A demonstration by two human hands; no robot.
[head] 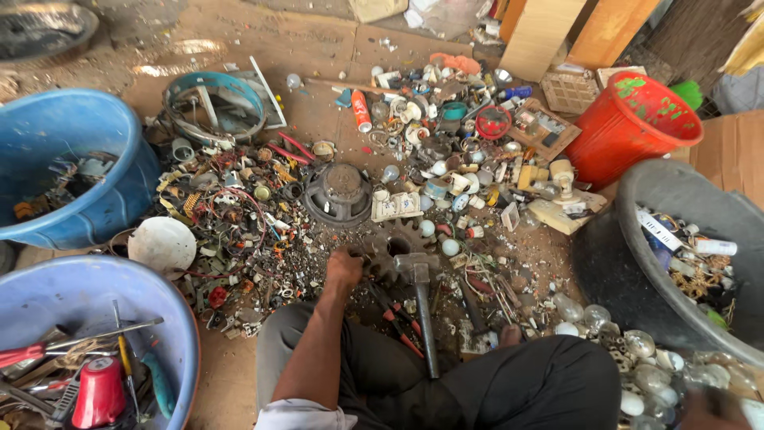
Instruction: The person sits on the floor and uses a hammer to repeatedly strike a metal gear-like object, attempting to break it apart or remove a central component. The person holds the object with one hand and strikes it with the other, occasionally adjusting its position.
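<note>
Brown dirt floor (318, 48) littered with scrap; left hand (344, 267) grips small scrap, right hand unseen.

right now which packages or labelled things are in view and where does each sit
Orange-red spray can with a white band: lies on the floor at the far side of the scrap heap, cylindrical.
White tube with dark print: rests inside the grey tub at right, near its left rim.
White labelled cylinder: lies in the same grey tub, further right.
Blue marker-like tube: lies far back, near the red plastic bucket.
</note>
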